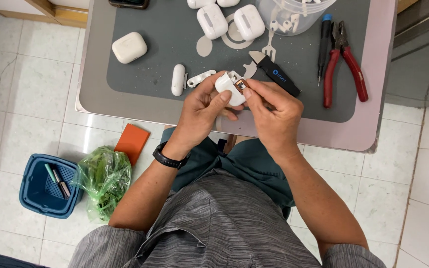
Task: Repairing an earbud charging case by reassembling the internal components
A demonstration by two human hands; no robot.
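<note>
Held item: a small white case (228,88), opened, with a brown and metallic inner part showing at its right end; it is held above the near edge of the counter (368,124).
Left hand (202,111): wraps the case from below and the left; thumb lies across the front of the white shell, fingers (224,99) closed around it.
Right hand (274,111): fingers narrowed to a pinch at the brown inner part on the case's right end; whether they grip it or only press on it, cannot tell.
Wrist: black band (169,160) on the left arm.
Tool label: black pry tool (276,74) lies just behind the hands, tilted, with a small blue and white mark on its handle.
Other tools: red-handled pliers (344,62) at the right of the grey mat (150,79); a thin black screwdriver (323,47) with a blue cap just beside them.
Cases on mat: one closed white case (129,47) at the left; two more (229,21) side by side at the top centre; a white lid piece (178,79) and a small white strip (200,78) near the left hand.
Container: clear plastic tub (294,15) at the top, holding small white parts.
Floor: blue basket (43,186) with pens, a green plastic bag (104,178) touching it, and an orange flat square (132,141) near the counter edge.
</note>
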